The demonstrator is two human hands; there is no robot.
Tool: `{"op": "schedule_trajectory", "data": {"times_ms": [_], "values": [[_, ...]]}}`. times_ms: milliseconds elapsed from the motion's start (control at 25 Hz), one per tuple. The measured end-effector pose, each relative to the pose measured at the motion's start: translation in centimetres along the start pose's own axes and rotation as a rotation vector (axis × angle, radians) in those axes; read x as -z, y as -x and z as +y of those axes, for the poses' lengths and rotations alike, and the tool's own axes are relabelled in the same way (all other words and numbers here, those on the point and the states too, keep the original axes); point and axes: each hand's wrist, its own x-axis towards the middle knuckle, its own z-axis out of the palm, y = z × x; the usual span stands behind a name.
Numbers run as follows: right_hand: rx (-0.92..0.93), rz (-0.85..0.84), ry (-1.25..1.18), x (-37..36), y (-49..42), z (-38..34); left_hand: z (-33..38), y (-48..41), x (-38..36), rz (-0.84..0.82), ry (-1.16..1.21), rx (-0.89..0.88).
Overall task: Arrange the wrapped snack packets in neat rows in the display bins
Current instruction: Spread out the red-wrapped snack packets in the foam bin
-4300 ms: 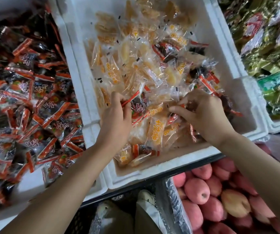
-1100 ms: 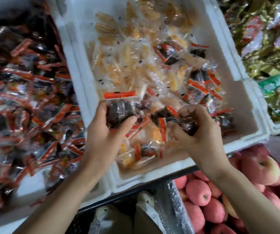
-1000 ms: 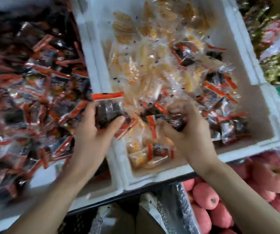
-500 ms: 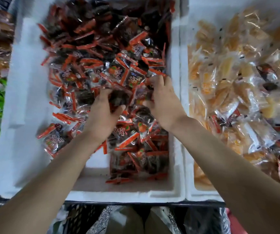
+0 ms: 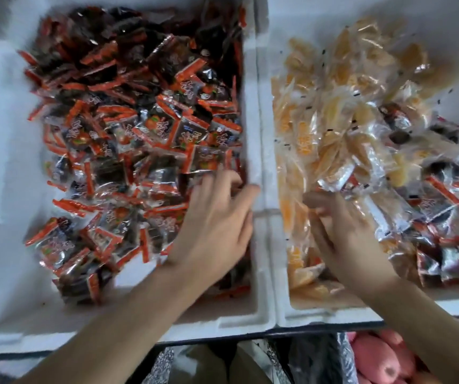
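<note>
1. Our left hand (image 5: 217,225) lay on the red-and-black packets (image 5: 139,128) heaped in the left foam bin (image 5: 1,162), near its right wall. Its fingers were spread and gripped nothing.
2. Our right hand (image 5: 344,234) reached among the yellow packets (image 5: 319,115) in the right foam bin (image 5: 319,317); blur hid whether it held one.
3. Stray dark packets (image 5: 444,195) lay along that bin's right side.
</note>
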Motion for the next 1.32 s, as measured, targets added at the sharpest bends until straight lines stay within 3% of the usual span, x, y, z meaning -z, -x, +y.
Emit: {"op": "schedule_trajectory", "data": {"times_ms": [120, 280, 480, 640, 760, 880, 1000, 1080, 1160, 1240, 1320], "values": [[-0.162, -0.027, 0.137, 3.4, 4.2, 6.4, 4.1, -1.1, -2.9, -0.123, 0.054, -0.113], [-0.190, -0.147, 0.277, 5.8, 5.7, 12.3, 9.4, -4.0, -6.6, -0.352, 0.175, -0.073], [-0.194, 0.009, 0.279, 5.6, 3.3, 13.8, 12.1, -7.3, -10.4, -0.372, 0.156, -0.093], [-0.411, 0.214, 0.184, 6.3, 1.8, 15.0, 10.8, -10.0, -12.1, -0.394, -0.014, -0.065], [-0.521, 0.086, 0.206, 7.3, 1.1, 16.3, 11.2, -11.2, -12.4, -0.488, 0.013, 0.027], [-0.569, -0.036, 0.004, 7.8, 1.5, 15.7, 12.2, -11.4, -11.8, -0.510, 0.161, 0.183], [-0.596, -0.005, -0.110, 8.0, 2.9, 15.1, 12.5, -10.9, -11.2, -0.561, 0.144, 0.147], [-0.601, 0.086, -0.027, 8.4, 3.7, 15.1, 12.5, -10.2, -10.5, -0.501, 0.155, 0.127], [-0.609, 0.214, -0.002, 9.6, 4.3, 14.9, 12.7, -9.7, -9.8, -0.301, 0.213, 0.087], [-0.596, 0.326, -0.153, 10.9, 4.8, 14.0, 13.5, -9.7, -9.0, -0.088, 0.333, 0.044], [-0.553, 0.329, -0.279, 11.5, 5.3, 12.7, 15.3, -10.1, -8.1, -0.009, 0.522, 0.067]]}}
